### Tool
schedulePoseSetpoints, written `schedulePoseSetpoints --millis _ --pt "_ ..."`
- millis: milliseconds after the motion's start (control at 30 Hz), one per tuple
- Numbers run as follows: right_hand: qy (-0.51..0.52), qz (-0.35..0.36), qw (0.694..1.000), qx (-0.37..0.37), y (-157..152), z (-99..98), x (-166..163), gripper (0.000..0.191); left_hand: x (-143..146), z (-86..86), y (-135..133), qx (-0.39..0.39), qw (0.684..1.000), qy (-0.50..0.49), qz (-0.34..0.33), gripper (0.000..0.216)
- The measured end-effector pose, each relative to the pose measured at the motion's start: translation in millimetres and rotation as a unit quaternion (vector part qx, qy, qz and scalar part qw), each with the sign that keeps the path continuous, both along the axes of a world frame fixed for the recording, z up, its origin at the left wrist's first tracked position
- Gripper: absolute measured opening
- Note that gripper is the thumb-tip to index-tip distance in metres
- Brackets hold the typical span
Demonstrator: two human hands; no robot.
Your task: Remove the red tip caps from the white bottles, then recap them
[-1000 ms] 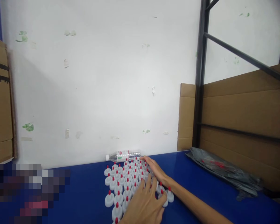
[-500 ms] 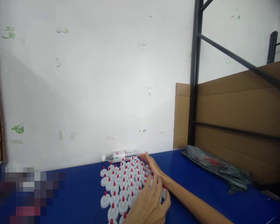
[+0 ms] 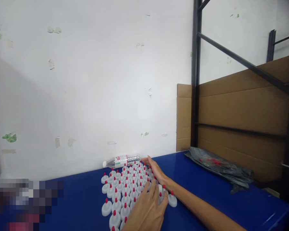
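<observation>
While the right hand point(image 3: 157, 170) lies unclenched beside the red-tipped white caps point(image 3: 126, 191) on the blue table point(image 3: 82, 205), the left hand point(image 3: 147, 205) curves over several; whether it grasps any is unclear.

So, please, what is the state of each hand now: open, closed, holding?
Left hand: curved over red-tipped caps; whether it grips any cannot be told.
Right hand: open, beside the caps.

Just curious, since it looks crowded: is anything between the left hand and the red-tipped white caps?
Nothing visible: the left hand is right over some of the red-tipped white caps. The right hand is beside their right edge; the plastic bottle lies behind them.
</observation>
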State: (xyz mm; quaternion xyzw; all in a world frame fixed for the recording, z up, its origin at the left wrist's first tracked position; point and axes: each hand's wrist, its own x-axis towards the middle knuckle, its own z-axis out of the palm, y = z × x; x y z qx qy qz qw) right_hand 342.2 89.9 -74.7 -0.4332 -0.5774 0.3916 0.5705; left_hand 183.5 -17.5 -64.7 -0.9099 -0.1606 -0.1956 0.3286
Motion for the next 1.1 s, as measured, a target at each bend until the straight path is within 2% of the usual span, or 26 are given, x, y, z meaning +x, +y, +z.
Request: schedulePoseSetpoints --millis 300,533,700,767,900,967,1100 --pt "-0.026 -0.002 1.000 0.010 0 -1.4 1 0.074 2 10.5 -7 0.056 0.997 -0.007 -0.053 0.037" --pt "-0.030 0.006 1.000 0.004 -6 2.5 0 0.075 2 3.9 -5 0.034 0.999 0.000 -0.015 0.042" --pt "-0.026 0.002 1.000 0.005 -1 1.6 1 0.075 2 14.2 -10 0.070 0.997 -0.019 -0.024 0.041" --pt "-0.020 0.002 1.000 0.006 0 0.8 1 0.075 5 19.0 -13 0.102 0.993 -0.020 -0.060 0.036" --pt "0.006 0.003 1.000 0.008 -2 0.2 -1 0.076 18 19.8 -16 0.163 0.966 0.054 -0.192 0.026" --pt "0.024 0.004 1.000 0.001 -3 0.8 0 0.078 26 15.2 -12 0.156 0.966 0.080 -0.191 0.024" --pt "0.064 -0.003 0.998 -0.020 -2 2.4 4 0.078 36 2.4 0 0.155 0.973 0.090 -0.144 0.023"
